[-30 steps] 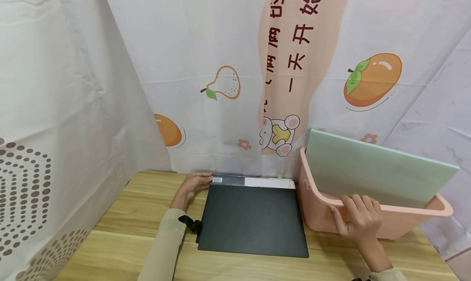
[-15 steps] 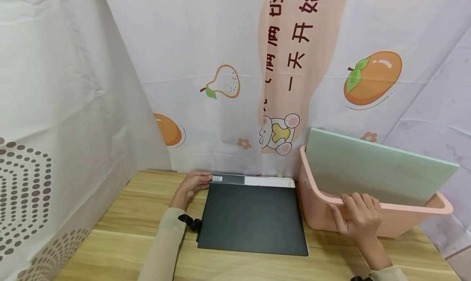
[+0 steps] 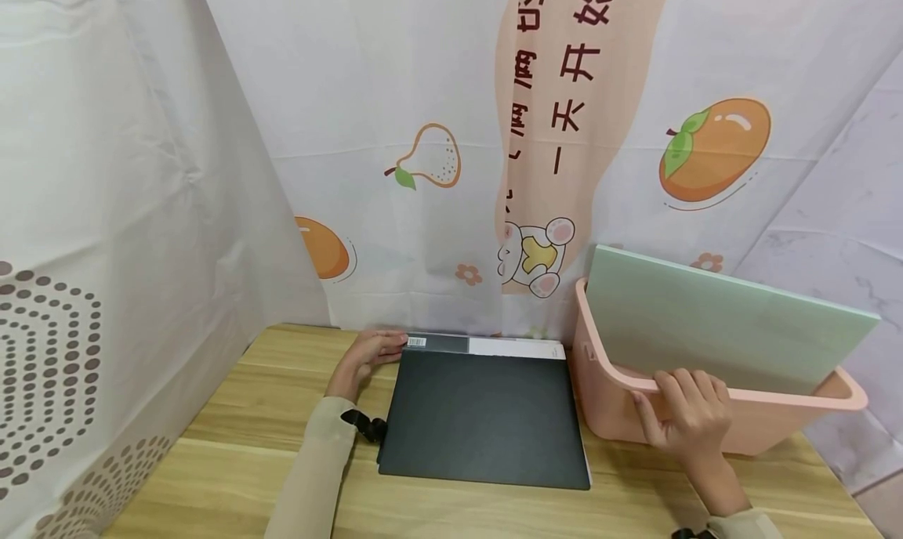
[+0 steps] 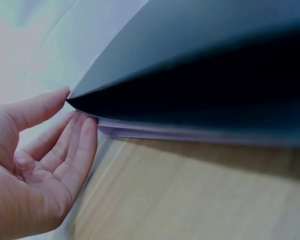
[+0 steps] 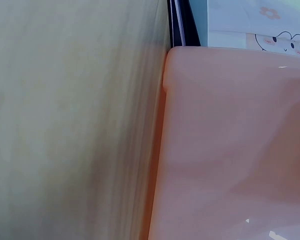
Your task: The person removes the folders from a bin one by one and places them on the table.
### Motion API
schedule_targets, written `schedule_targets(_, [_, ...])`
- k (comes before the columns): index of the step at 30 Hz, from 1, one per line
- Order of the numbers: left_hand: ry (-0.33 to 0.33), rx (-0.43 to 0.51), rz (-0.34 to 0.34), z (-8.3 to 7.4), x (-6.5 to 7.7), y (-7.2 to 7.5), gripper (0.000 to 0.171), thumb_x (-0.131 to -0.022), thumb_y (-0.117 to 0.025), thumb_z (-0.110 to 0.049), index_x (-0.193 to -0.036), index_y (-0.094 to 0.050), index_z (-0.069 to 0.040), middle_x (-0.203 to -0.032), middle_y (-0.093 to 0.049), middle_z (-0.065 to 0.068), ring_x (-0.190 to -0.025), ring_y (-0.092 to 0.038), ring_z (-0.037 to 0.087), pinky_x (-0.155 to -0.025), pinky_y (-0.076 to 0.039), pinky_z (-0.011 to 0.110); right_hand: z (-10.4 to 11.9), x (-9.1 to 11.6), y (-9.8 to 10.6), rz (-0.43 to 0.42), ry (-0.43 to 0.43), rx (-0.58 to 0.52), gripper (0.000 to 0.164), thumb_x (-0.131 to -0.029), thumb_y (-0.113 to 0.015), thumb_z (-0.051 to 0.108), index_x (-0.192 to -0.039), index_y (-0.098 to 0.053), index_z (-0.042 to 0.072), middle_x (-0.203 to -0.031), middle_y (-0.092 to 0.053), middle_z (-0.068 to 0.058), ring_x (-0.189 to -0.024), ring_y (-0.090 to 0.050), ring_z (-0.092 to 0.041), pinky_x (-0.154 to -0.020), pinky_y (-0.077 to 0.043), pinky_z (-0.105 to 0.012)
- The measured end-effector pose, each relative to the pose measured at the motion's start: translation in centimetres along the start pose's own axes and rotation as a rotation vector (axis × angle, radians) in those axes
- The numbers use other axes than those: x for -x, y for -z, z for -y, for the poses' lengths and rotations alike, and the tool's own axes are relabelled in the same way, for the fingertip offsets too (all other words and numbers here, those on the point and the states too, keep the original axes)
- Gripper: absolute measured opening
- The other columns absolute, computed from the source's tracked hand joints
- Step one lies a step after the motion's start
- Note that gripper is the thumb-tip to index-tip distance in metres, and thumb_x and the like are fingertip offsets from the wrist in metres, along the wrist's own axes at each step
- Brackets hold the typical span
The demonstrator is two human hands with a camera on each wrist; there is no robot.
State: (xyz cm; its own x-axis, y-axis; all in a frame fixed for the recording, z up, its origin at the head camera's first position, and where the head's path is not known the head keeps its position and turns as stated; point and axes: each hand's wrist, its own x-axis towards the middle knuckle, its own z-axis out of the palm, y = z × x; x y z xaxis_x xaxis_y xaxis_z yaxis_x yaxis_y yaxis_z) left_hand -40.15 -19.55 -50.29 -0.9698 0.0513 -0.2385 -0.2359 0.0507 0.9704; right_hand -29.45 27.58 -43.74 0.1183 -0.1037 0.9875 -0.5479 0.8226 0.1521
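Note:
A black file folder (image 3: 485, 417) lies on the wooden table in the head view, its spine with a barcode label towards the wall. At the folder's far left corner my left hand (image 3: 372, 352) pinches the spine end. The left wrist view shows the thumb of that hand (image 4: 45, 160) on the upper edge of the folder (image 4: 200, 55) and the fingertips beneath it. My right hand (image 3: 691, 417) grips the front rim of a pink plastic bin (image 3: 614, 414), fingers over the rim and thumb outside. Only the bin's outer wall (image 5: 230, 135) fills the right wrist view; the hand is hidden there.
A pale green board (image 3: 712, 320) leans upright inside the bin, its top above the rim. The bin stands right beside the folder's right edge. Behind the table (image 3: 233, 414) hangs a printed white curtain (image 3: 395, 233), and another white sheet (image 3: 176, 288) hangs at the left.

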Motion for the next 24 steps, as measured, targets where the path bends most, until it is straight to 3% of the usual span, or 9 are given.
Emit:
schedule_targets(11, [0.011, 0.028, 0.022, -0.06, -0.02, 0.10, 0.045, -0.098, -0.069, -0.016, -0.135, -0.059, 0.009, -0.109, -0.073, 0.003, -0.093, -0.071, 0.013, -0.096, -0.059, 0.035, -0.01, -0.08, -0.03, -0.001, 0.000, 0.002, 0.062, -0.097, -0.055, 0.049, -0.066, -0.057, -0.005, -0.057, -0.050, -0.020, -0.051, -0.040, -0.041, -0.055, -0.027, -0.052])
schedule_targets(24, [0.018, 0.012, 0.018, -0.27, -0.09, 0.11, 0.044, -0.099, -0.068, -0.014, -0.135, -0.059, 0.009, -0.116, -0.071, 0.007, -0.097, -0.070, 0.014, -0.098, -0.058, 0.037, 0.06, -0.23, -0.07, -0.011, 0.001, 0.002, 0.064, -0.097, -0.054, 0.050, -0.065, -0.057, -0.005, -0.056, -0.049, -0.020, -0.050, -0.038, -0.040, -0.055, -0.027, -0.051])
